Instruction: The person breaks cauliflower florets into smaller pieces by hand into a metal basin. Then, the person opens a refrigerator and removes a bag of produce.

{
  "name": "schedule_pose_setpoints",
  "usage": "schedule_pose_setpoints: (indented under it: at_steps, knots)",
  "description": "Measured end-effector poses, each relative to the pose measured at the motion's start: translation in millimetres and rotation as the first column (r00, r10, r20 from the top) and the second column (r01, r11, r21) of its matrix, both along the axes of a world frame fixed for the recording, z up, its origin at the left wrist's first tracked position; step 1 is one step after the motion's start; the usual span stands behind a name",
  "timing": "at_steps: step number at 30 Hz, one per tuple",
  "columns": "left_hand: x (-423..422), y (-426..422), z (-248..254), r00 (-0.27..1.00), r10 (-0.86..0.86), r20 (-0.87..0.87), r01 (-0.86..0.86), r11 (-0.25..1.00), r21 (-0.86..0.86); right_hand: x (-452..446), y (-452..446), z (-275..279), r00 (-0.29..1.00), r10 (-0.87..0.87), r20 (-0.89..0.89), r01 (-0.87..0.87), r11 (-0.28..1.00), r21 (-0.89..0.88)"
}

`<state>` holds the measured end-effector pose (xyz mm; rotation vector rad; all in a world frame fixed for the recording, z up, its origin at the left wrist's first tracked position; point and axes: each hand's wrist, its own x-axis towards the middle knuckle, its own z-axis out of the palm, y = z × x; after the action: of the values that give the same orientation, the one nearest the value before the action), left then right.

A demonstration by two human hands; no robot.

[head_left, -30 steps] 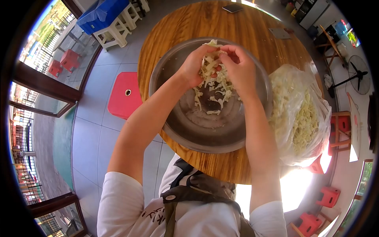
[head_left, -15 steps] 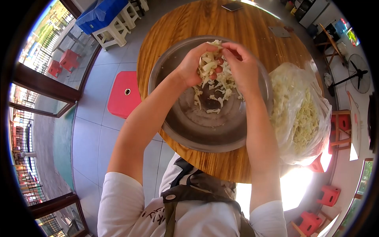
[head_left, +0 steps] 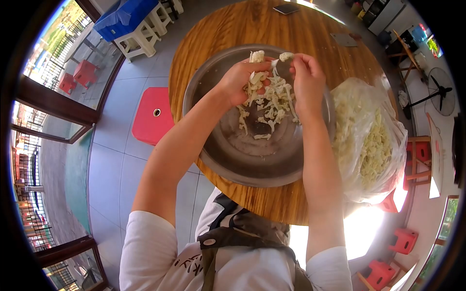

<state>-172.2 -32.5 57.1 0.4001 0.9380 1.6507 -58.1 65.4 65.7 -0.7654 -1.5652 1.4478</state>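
Over a wide metal basin [head_left: 238,169], my left hand [head_left: 239,83] is closed round a cauliflower head [head_left: 256,80], whose pale florets show between and above the fingers. My right hand [head_left: 308,80] pinches a small cauliflower floret [head_left: 286,56] between thumb and fingertips, held apart to the right of the larger piece. Beneath both hands, loose cauliflower pieces [head_left: 277,104] lie heaped in the basin, with a few stray bits nearer its middle.
A clear plastic bag [head_left: 371,140] full of pale pieces sits right of the basin on the round wooden table [head_left: 213,29]. A phone [head_left: 286,8] lies at the far edge. A red stool [head_left: 153,116] stands to the left.
My right hand has pulled away to the right from the cauliflower head with a small floret in its fingertips. My left hand stays nearly in place. More loose pieces show in the basin.
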Motion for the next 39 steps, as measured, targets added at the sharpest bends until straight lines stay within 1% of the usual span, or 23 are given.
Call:
schedule_pose_setpoints:
  at_steps: [1,3,6,7,10,13,16,18,19,22,24,25,27,28,30,32,33,34,35,37,39]
  knots:
    - [-1,1,-1,0.999,0.033,-0.017,-0.033,0.999,-0.008,1,-1,2,1.0,-0.005,-0.012,0.004,0.999,-0.044]
    - [-2,2,-4,0.994,0.098,-0.052,-0.1,0.995,-0.023,1,3,-1,0.999,-0.021,0.029,0.021,1.0,0.007]
    - [-3,4,-6,0.989,0.124,-0.077,-0.125,0.992,-0.019,1,2,0,0.994,-0.015,0.111,0.005,0.995,0.096]
    - [-2,3,-6,0.988,0.124,-0.094,-0.127,0.992,-0.027,0,0,1,0.99,-0.009,0.143,-0.009,0.992,0.128]
    - [1,3,-3,0.985,0.115,-0.13,-0.121,0.992,-0.037,-1,-3,-4,0.955,0.144,0.261,-0.184,0.974,0.135]
    - [2,2,-1,0.989,0.088,-0.122,-0.091,0.995,-0.025,-1,-7,-3,0.961,0.101,0.257,-0.166,0.954,0.249]
    - [1,2,-2,0.993,0.065,-0.102,-0.066,0.998,-0.012,-1,-2,-5,0.983,0.056,0.175,-0.086,0.981,0.173]
    - [1,2,-1,0.993,0.055,-0.106,-0.057,0.998,-0.012,0,1,-3,0.992,0.081,0.1,-0.083,0.996,0.021]
    - [1,2,-1,0.992,0.077,-0.097,-0.079,0.997,-0.024,0,2,-2,0.994,0.088,0.062,-0.085,0.995,-0.054]
    - [0,3,-3,0.988,0.12,-0.092,-0.125,0.991,-0.043,2,2,3,0.999,0.042,-0.002,-0.042,0.994,-0.099]
    - [0,2,-2,0.986,0.121,-0.117,-0.125,0.992,-0.029,1,5,-2,0.996,0.009,0.094,-0.009,1.0,0.001]
    - [1,2,-2,0.981,0.122,-0.148,-0.129,0.991,-0.039,1,5,-2,0.99,-0.011,0.14,0.003,0.999,0.052]
    - [2,2,-2,0.97,0.124,-0.209,-0.139,0.988,-0.061,3,-3,4,0.975,0.002,0.222,-0.034,0.99,0.14]
    - [4,3,-4,0.944,0.125,-0.305,-0.152,0.986,-0.064,3,-8,7,0.965,0.005,0.263,-0.055,0.982,0.183]
    - [8,7,-10,0.864,0.122,-0.488,-0.177,0.982,-0.067,2,-11,6,0.964,0.139,0.226,-0.19,0.956,0.225]
    - [12,5,-7,0.818,0.059,-0.573,-0.105,0.993,-0.049,1,-11,1,0.947,0.247,0.205,-0.297,0.916,0.271]
    - [14,4,-6,0.79,0.028,-0.613,-0.069,0.997,-0.043,0,-10,0,0.945,0.255,0.204,-0.303,0.92,0.249]
    - [13,5,-7,0.827,0.041,-0.561,-0.088,0.995,-0.056,0,-8,-1,0.943,0.263,0.204,-0.307,0.924,0.227]
    - [14,4,-4,0.842,0.018,-0.539,-0.071,0.994,-0.079,0,-7,-1,0.941,0.271,0.204,-0.311,0.928,0.206]
    - [15,0,8,0.871,-0.029,-0.491,-0.036,0.992,-0.122,-1,-4,0,0.956,0.277,0.098,-0.286,0.955,0.084]
    - [15,-1,8,0.902,-0.043,-0.43,0.0,0.995,-0.098,0,-4,2,0.959,0.283,0.024,-0.282,0.959,-0.019]
